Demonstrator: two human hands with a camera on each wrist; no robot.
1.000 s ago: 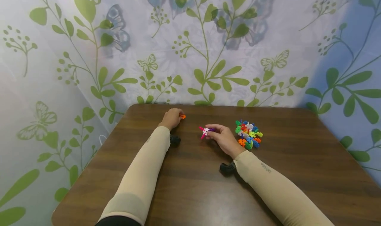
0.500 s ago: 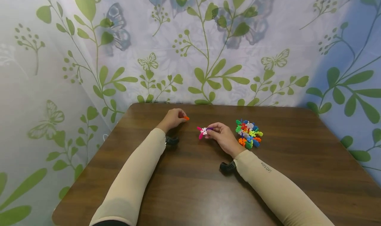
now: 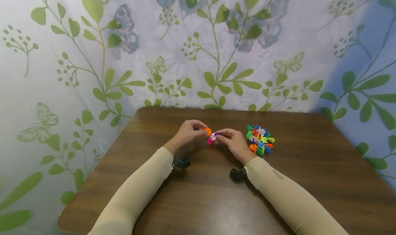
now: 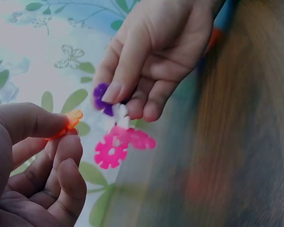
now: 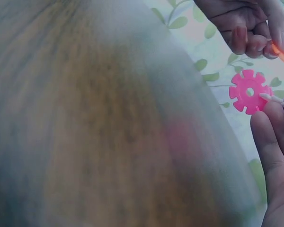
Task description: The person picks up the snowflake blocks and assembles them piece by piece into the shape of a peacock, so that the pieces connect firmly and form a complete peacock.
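Between the thumb and fingers of my left hand (image 3: pixel 189 132) is an orange notched plastic disc (image 3: pixel 208 131), pinched near its edge. My right hand (image 3: pixel 234 143) pinches the purple disc (image 4: pixel 100 94) of a small joined cluster. A white disc (image 4: pixel 121 116) is attached to the purple one, and pink discs (image 4: pixel 110 152) hang from the white one. In the left wrist view the orange disc is apart from the cluster, with a small gap between them. Both hands are raised over the middle of the table, fingertips facing each other.
Right of my right hand, a multicoloured cluster of joined notched discs (image 3: pixel 260 140) lies on the brown wooden table (image 3: pixel 297 180). Black wrist cameras (image 3: pixel 237 175) sit under both wrists. A leaf-patterned curtain (image 3: pixel 173 70) hangs behind the table's far edge.
My left hand has come from the far left of the table toward the right hand, bringing the orange disc close to the pink and white discs. The right hand has barely moved; its cluster has turned slightly.
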